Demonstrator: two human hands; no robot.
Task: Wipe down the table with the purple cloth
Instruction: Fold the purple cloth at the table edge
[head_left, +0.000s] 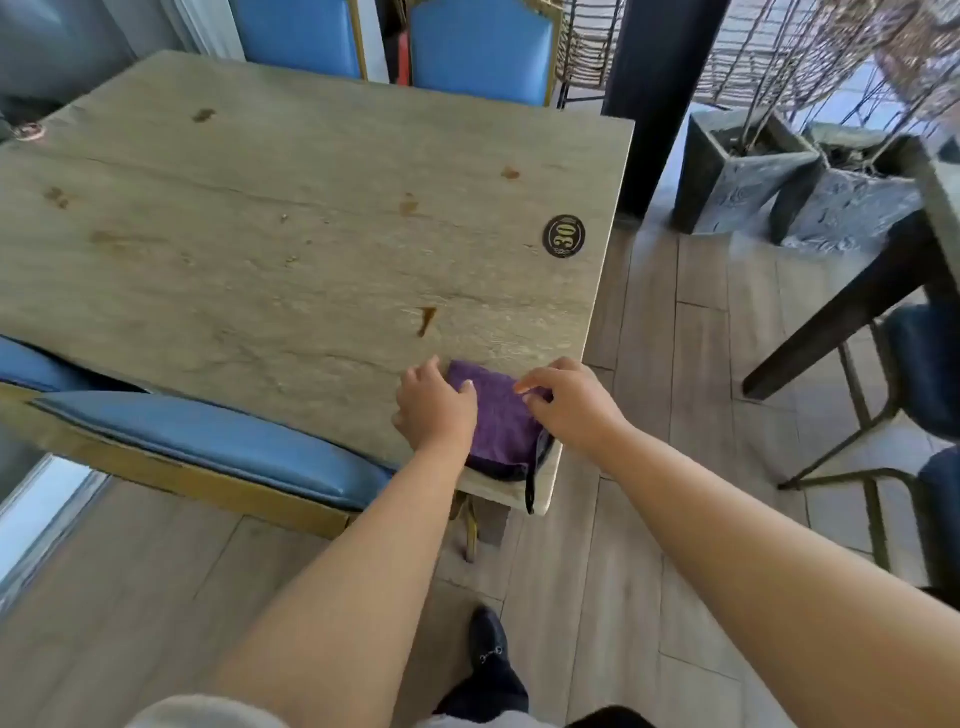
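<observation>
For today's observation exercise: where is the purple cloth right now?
In the head view, the purple cloth lies folded on the table's near right corner, between the left hand and right hand.

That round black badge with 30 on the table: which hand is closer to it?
Right. The right hand rests on the purple cloth's right side, below the badge. The left hand rests on its left side, farther away.
</observation>
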